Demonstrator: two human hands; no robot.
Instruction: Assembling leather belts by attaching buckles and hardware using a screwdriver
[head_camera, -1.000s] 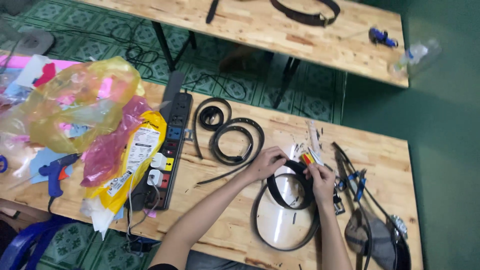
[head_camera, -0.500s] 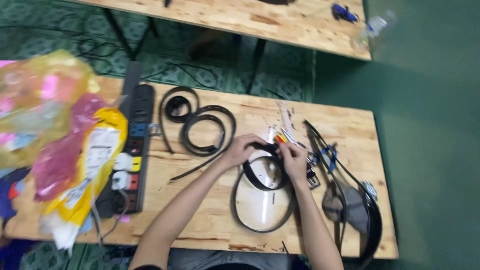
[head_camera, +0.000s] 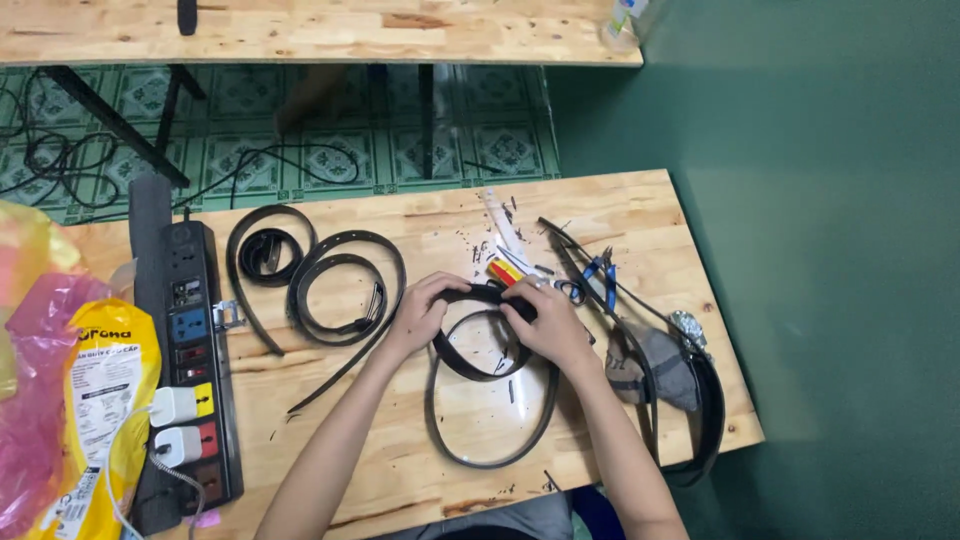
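A black leather belt (head_camera: 480, 440) lies coiled in a loose loop on the wooden table (head_camera: 420, 230). My left hand (head_camera: 420, 312) grips the top left of the coil. My right hand (head_camera: 545, 320) pinches the top right of the same coil. Just beyond my fingers lies a small red and yellow tool (head_camera: 503, 270). Two other black belts (head_camera: 330, 290) sit coiled to the left of my hands.
A black power strip (head_camera: 190, 350) with white plugs runs along the left. Yellow and pink plastic bags (head_camera: 95, 400) lie at the far left. Blue-handled pliers (head_camera: 600, 275), a grey cloth (head_camera: 655, 365) and another belt are on the right. A second table (head_camera: 300, 35) stands beyond.
The camera view has shifted right, so the bags slid toward the left edge. Both hands stay on the coiled belt and have tightened its upper loop slightly.
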